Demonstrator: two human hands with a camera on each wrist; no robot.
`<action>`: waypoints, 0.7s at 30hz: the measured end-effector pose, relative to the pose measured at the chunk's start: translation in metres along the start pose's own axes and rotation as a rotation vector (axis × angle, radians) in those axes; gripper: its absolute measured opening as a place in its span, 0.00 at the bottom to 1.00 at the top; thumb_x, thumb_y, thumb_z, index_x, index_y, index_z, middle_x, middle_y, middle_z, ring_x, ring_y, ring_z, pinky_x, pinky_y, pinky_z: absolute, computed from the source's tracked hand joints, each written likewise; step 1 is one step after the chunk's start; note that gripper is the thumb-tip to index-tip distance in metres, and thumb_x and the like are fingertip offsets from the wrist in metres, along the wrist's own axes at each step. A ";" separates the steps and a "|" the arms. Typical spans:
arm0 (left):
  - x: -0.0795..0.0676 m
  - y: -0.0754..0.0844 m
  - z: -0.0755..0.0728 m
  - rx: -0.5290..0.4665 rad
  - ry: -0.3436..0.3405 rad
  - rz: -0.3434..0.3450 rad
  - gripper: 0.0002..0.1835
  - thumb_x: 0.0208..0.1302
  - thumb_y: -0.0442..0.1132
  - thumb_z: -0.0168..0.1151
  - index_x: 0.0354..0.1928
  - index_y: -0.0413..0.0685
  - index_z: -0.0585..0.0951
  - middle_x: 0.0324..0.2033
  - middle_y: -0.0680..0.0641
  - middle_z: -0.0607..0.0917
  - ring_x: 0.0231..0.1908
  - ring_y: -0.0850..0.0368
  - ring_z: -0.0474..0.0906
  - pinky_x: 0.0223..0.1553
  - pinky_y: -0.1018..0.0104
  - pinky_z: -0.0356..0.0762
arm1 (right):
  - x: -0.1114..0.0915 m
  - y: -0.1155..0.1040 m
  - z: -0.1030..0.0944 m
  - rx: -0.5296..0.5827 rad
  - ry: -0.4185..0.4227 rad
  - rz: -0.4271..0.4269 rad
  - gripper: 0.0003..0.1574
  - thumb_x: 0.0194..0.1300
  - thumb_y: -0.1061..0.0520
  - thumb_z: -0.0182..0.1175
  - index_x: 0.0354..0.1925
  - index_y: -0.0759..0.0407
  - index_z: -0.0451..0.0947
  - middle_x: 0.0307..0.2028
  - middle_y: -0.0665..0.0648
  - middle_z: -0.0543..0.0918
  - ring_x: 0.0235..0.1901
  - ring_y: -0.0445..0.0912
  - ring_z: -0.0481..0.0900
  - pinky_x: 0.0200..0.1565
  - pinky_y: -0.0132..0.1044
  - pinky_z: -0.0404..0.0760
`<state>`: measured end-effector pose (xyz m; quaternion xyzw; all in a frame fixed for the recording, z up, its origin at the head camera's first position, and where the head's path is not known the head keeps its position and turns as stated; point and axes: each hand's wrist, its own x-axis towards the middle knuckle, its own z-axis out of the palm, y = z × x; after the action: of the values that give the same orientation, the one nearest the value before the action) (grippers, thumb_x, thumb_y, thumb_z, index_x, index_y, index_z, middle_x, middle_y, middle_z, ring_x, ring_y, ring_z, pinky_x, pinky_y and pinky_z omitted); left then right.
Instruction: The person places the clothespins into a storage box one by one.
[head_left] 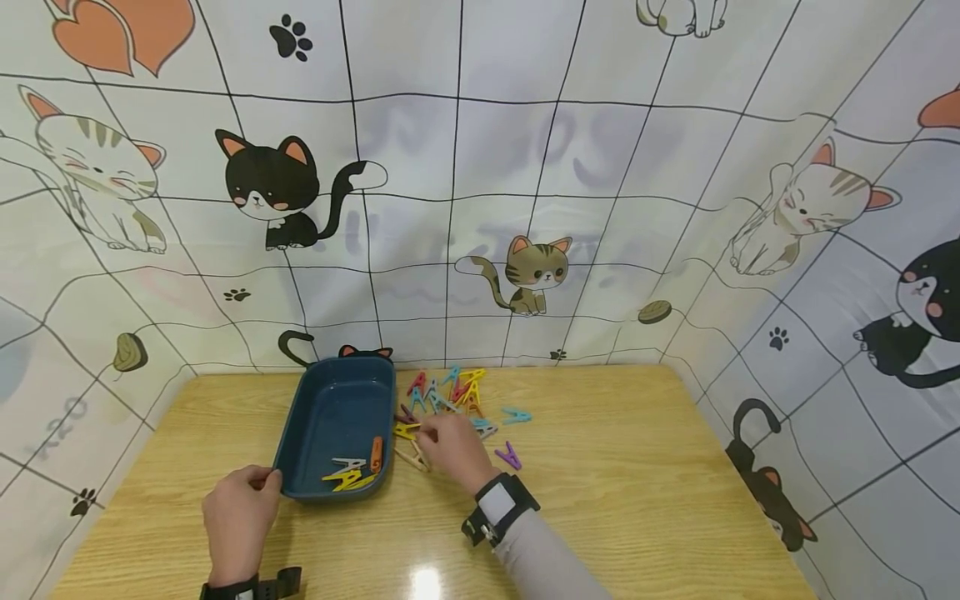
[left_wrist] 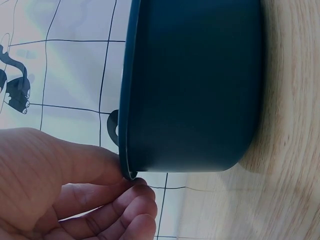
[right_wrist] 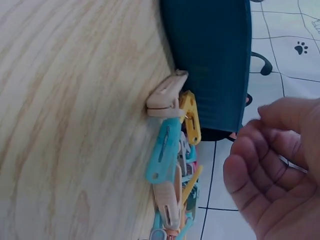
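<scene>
A dark blue plastic bin (head_left: pixel 337 417) stands on the table's left side. My left hand (head_left: pixel 240 517) pinches its near left rim between thumb and fingers, as the left wrist view shows on the bin wall (left_wrist: pixel 195 90). Inside lie an orange clothespin (head_left: pixel 377 454), yellow clothespins (head_left: pixel 348 478) and a grey one (head_left: pixel 349 462). My right hand (head_left: pixel 453 450) is over the near side of a clothespin pile, right of the bin. In the right wrist view its fingers are loosely curled, with nothing visible in them, beside a beige clothespin (right_wrist: pixel 167 95) and a turquoise clothespin (right_wrist: pixel 164 150).
Several mixed-colour clothespins (head_left: pixel 442 396) lie heaped beside the bin's right wall. A purple clothespin (head_left: pixel 508 455) and a light blue one (head_left: pixel 517 415) lie apart at the right. A cat-print curtain (head_left: pixel 420 233) borders the wooden table (head_left: pixel 615 483).
</scene>
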<state>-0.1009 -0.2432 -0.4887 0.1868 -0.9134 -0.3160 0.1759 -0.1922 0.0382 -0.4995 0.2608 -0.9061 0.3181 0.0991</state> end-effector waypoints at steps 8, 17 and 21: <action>0.000 0.000 0.001 0.005 -0.015 -0.018 0.10 0.63 0.30 0.65 0.35 0.25 0.86 0.25 0.34 0.87 0.24 0.41 0.82 0.27 0.52 0.74 | 0.002 -0.004 0.010 -0.082 -0.071 0.051 0.12 0.67 0.62 0.66 0.25 0.56 0.85 0.22 0.48 0.80 0.20 0.34 0.68 0.26 0.26 0.67; -0.002 0.003 0.000 0.004 -0.010 -0.025 0.10 0.63 0.30 0.65 0.35 0.25 0.86 0.25 0.34 0.87 0.24 0.41 0.82 0.28 0.51 0.73 | 0.013 -0.008 0.026 -0.243 -0.137 0.027 0.27 0.66 0.58 0.66 0.13 0.51 0.69 0.15 0.44 0.63 0.18 0.37 0.60 0.25 0.28 0.58; -0.002 0.003 -0.001 0.002 -0.009 -0.020 0.10 0.63 0.30 0.65 0.35 0.25 0.86 0.25 0.34 0.87 0.24 0.41 0.82 0.28 0.50 0.74 | 0.018 -0.013 0.027 -0.267 -0.163 0.031 0.22 0.66 0.57 0.69 0.16 0.52 0.76 0.18 0.45 0.70 0.20 0.37 0.65 0.26 0.29 0.63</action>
<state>-0.0998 -0.2408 -0.4867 0.1946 -0.9127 -0.3174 0.1685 -0.2011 0.0056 -0.5073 0.2564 -0.9492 0.1741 0.0542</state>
